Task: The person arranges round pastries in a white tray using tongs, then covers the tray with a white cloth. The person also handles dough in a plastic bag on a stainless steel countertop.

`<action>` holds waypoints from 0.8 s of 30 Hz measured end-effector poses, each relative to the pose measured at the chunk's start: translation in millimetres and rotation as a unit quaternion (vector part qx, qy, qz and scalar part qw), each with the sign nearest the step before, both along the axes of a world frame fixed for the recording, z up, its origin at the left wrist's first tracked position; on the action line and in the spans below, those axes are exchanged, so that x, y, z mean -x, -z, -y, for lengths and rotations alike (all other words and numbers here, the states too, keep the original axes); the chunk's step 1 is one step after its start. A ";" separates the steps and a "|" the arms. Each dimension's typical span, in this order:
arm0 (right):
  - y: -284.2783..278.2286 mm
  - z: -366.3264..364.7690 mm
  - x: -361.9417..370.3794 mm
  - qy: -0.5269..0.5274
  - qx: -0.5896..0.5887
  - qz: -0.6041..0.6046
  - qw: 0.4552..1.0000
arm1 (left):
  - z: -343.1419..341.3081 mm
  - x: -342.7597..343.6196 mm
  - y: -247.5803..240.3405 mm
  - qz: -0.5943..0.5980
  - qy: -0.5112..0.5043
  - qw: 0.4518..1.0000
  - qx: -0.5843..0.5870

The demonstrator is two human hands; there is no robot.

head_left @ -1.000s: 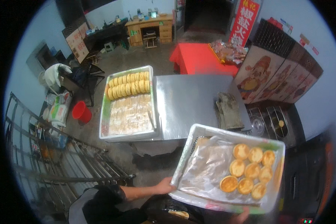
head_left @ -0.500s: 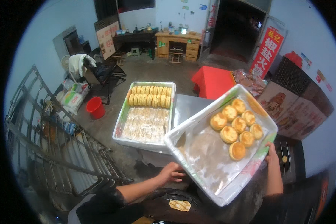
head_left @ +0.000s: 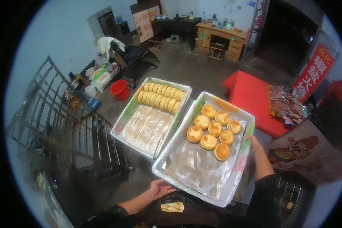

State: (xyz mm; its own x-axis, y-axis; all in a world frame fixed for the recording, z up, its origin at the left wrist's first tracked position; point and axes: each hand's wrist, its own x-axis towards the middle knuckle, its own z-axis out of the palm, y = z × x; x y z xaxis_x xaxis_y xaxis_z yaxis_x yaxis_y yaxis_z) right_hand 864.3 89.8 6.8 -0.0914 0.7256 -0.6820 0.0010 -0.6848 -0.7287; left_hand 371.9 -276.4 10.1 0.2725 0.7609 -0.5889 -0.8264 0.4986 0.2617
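Observation:
A white foam box with a patterned lining tilts in front of me. In its far half several round golden-brown pastries sit on a lining sheet with greasy patches. My right hand is closed around the box's right rim. My left hand lies by the near left corner, its fingers stretched out along the lower edge; whether they bear weight I cannot tell. Just left stands a second foam box, with upright rows of pale yellow pastries at its far end and a floury, wrapped layer nearer.
A metal rack stands at the left, with a red bucket beyond it. On the right are a red-covered table bearing packaged goods, and a printed carton. A wooden desk is at the back.
The pastry-holding box has swung to a straighter angle and come against the other box's right side. My left hand has moved up to its near corner; my right hand keeps its hold.

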 end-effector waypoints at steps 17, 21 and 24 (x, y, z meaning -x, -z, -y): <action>53.3 4.0 47.1 0.043 -0.174 0.334 0.925 | -10.6 40.1 113.1 -0.131 -0.026 0.979 0.154; 20.1 51.5 94.9 0.128 -0.375 0.433 0.809 | -27.7 96.0 120.8 -0.240 -0.285 0.912 0.173; -13.4 90.7 148.7 0.047 -0.456 0.390 0.799 | -88.2 145.7 106.6 -0.391 -0.280 0.851 0.211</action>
